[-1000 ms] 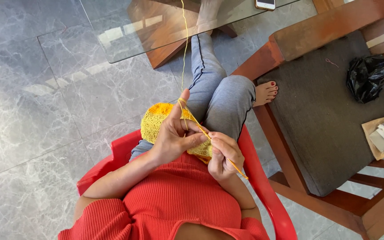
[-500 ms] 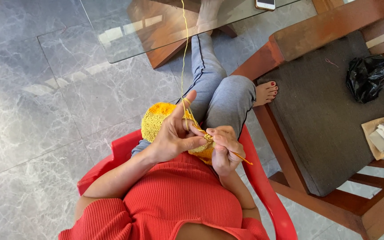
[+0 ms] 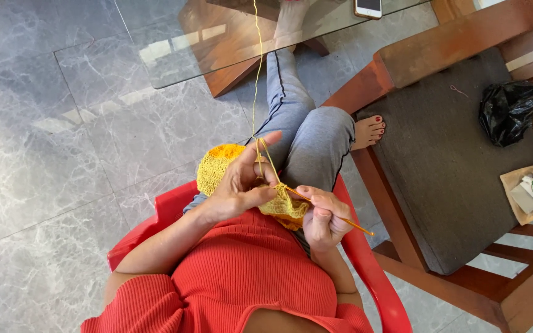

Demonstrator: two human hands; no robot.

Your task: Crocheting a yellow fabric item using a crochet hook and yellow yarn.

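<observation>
Head view: left hand (image 3: 239, 188) pinches the yellow crochet piece (image 3: 282, 206) over the lap, yarn strand (image 3: 256, 74) running over its raised forefinger; right hand (image 3: 323, 216) closed on the crochet hook (image 3: 340, 220); advise steady strand tension and small, even hook turns.

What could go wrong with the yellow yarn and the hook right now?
The yarn runs taut up past the glass table, so it might snag on the edge. The hook tip sits close to the left hand fingers and could poke them. The crochet piece hangs off the lap and may slip.
</observation>
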